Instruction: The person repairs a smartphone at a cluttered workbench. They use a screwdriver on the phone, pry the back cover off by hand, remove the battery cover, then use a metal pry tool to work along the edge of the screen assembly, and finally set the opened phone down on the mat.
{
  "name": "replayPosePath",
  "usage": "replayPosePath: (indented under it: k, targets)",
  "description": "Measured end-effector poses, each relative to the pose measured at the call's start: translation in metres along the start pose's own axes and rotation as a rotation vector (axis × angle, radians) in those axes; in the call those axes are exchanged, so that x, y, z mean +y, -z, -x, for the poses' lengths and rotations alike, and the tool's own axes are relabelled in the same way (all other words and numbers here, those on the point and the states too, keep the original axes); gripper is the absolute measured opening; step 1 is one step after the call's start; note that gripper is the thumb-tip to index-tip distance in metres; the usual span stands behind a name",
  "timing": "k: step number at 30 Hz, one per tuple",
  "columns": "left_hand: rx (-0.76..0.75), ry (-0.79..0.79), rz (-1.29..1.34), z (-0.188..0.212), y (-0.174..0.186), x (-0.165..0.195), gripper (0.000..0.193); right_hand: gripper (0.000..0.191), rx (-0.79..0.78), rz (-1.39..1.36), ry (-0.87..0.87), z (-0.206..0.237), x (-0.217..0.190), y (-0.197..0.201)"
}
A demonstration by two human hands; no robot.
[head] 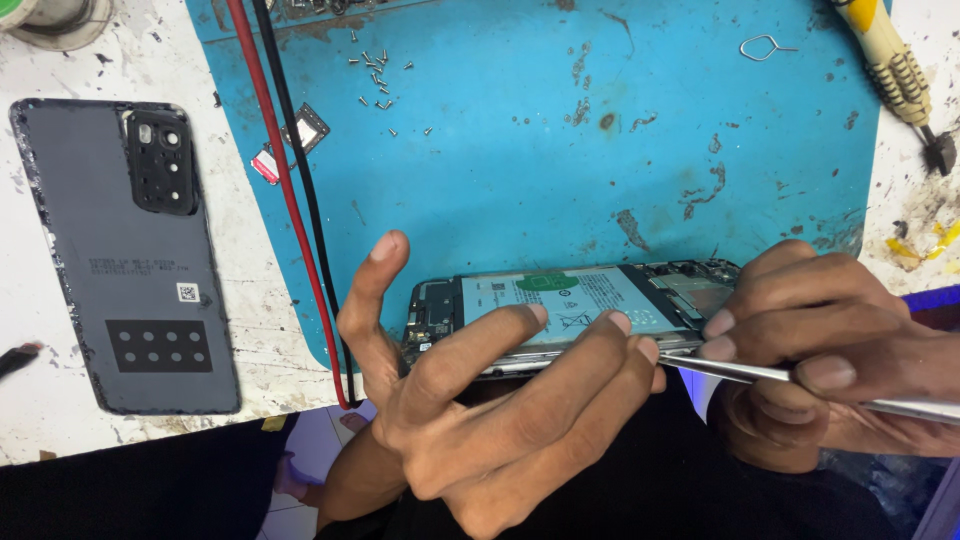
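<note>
The opened phone [570,310] lies at the near edge of the blue mat [560,130], long axis running nine to three o'clock. The left hand [480,400] braces it from six o'clock, fingers spread across the battery, not closed round it. The right hand [830,350], at three o'clock, pinches metal tweezers [800,380] whose tip points toward nine, apparently meeting the phone's near right edge. The detached back cover [125,255] lies well apart at nine o'clock.
</note>
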State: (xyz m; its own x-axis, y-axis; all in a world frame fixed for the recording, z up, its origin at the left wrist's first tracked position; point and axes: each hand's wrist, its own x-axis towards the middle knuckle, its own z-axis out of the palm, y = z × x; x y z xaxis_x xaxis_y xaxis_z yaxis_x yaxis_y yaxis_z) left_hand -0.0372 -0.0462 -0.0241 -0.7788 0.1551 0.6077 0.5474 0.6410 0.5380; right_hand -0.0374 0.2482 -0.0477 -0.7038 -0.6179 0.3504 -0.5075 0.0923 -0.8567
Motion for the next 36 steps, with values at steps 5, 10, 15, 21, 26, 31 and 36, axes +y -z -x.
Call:
replayPosePath:
  k: [5, 10, 15, 21, 26, 31, 36]
  targets:
    - [-0.019, 0.042, 0.004, -0.002, 0.000, 0.004, 0.018, 0.050, 0.059, -0.002, -0.041, 0.011, 0.002, -0.004]
    - [-0.002, 0.052, 0.003, -0.005, -0.001, 0.005, 0.017, 0.046, 0.010, -0.021, -0.061, 0.013, 0.003, 0.000]
    - [-0.008, 0.065, 0.006, -0.005, -0.001, 0.006, 0.018, 0.050, 0.052, 0.048, 0.026, 0.000, 0.003, -0.004]
    - [0.006, 0.063, 0.003, -0.004, -0.002, 0.005, 0.019, 0.040, 0.026, 0.039, 0.041, -0.010, 0.001, 0.000]
    - [0.004, 0.065, 0.005, -0.004, -0.003, 0.005, 0.020, 0.040, 0.095, -0.012, 0.028, 0.000, 0.006, -0.005]
    - [-0.007, 0.038, 0.009, -0.004, 0.000, 0.003, 0.018, 0.050, 0.079, -0.009, 0.033, 0.005, 0.005, -0.005]
    - [0.000, 0.026, 0.009, -0.004, 0.001, 0.001, 0.017, 0.051, 0.049, 0.014, 0.004, -0.006, -0.003, -0.005]
